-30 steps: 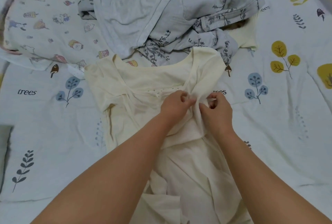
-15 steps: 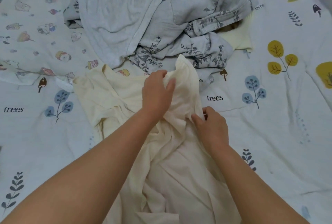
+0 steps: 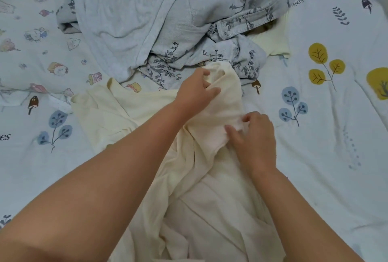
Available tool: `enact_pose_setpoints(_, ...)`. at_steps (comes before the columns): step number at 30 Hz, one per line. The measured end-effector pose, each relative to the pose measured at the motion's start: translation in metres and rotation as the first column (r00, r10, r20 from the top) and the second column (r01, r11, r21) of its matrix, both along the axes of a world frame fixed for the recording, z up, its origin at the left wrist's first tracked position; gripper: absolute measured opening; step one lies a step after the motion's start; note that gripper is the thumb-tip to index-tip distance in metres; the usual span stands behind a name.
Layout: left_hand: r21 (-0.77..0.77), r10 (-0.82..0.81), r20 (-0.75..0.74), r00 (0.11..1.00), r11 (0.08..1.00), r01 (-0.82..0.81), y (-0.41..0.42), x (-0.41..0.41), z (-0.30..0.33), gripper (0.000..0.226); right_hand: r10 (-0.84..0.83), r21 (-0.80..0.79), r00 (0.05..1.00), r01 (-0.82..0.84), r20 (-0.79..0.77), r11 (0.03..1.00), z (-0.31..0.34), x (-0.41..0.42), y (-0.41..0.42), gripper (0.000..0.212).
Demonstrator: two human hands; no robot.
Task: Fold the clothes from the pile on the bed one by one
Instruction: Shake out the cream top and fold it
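Note:
A cream garment (image 3: 205,188) lies crumpled on the bed in front of me, reaching from the middle to the bottom edge. My left hand (image 3: 197,91) grips its far right corner, a bunched sleeve or shoulder, near the pile. My right hand (image 3: 252,138) pinches the cloth lower down on the same side. Behind them lies the pile (image 3: 168,20): a plain pale grey piece on the left and a grey piece with a dark floral print on the right.
The bed sheet (image 3: 327,135) is pale blue with printed trees and leaves. A cartoon-print cloth (image 3: 31,47) covers the far left. A small cream item (image 3: 273,43) peeks out at the pile's right edge.
My left hand has moved away from my right hand, up along the cream cloth to its far corner. My right hand has stayed low on the fabric.

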State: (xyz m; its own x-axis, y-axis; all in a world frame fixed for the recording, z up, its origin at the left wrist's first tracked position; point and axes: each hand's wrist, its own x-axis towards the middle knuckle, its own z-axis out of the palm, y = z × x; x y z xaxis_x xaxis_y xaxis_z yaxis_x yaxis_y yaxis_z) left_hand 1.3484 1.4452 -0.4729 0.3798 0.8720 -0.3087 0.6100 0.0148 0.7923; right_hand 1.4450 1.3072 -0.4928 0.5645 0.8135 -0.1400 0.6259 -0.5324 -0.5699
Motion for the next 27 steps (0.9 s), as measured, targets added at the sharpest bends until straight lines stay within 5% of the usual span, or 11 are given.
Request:
enact_pose_setpoints(4,0.139,-0.088,-0.209,0.974,0.983,0.119,0.006,-0.005,-0.007,0.017,0.133,-0.233,0.988,-0.113,0.072,0.966,-0.010,0.002,0.002,0.028)
enact_pose_setpoints(9,0.315,0.132,-0.134,0.982,0.945,-0.084,0.013,0.000,0.000,0.018,-0.062,-0.117,0.993,0.074,0.101,0.990,0.000,0.025,0.007,0.026)
enact_pose_setpoints(13,0.356,0.212,-0.106,0.972,0.921,-0.162,-0.012,-0.020,0.003,0.026,0.027,-0.005,0.984,-0.026,0.177,1.000,0.002,0.002,0.000,0.049)
enact_pose_setpoints(15,0.369,0.235,-0.097,0.967,0.911,-0.185,-0.038,-0.037,-0.001,0.022,0.188,0.082,0.946,-0.216,0.263,0.973,-0.002,-0.019,-0.005,0.057)
enact_pose_setpoints(18,0.346,-0.047,-0.186,0.981,0.932,0.111,-0.085,-0.064,-0.017,0.039,0.553,-0.178,0.790,-0.523,0.265,0.833,-0.018,-0.036,-0.017,0.068)
enact_pose_setpoints(21,0.180,-0.408,-0.589,0.697,0.775,0.606,-0.112,-0.097,-0.041,0.058,0.625,-0.389,0.754,-0.524,0.202,0.758,-0.037,-0.027,-0.030,0.066)
enact_pose_setpoints(23,0.109,-0.437,-0.666,0.605,0.745,0.658,-0.114,-0.114,-0.046,0.058,0.625,-0.413,0.751,-0.510,0.213,0.754,-0.037,-0.021,-0.030,0.065)
enact_pose_setpoints(25,0.148,-0.387,-0.610,0.691,0.802,0.579,-0.113,-0.120,-0.038,0.060,0.585,-0.404,0.780,-0.472,0.222,0.783,-0.024,-0.024,-0.029,0.064)
enact_pose_setpoints(27,0.281,-0.195,-0.429,0.882,0.899,0.335,-0.116,-0.120,-0.026,0.049,0.463,-0.224,0.835,-0.411,0.296,0.884,-0.008,-0.034,-0.033,0.051)
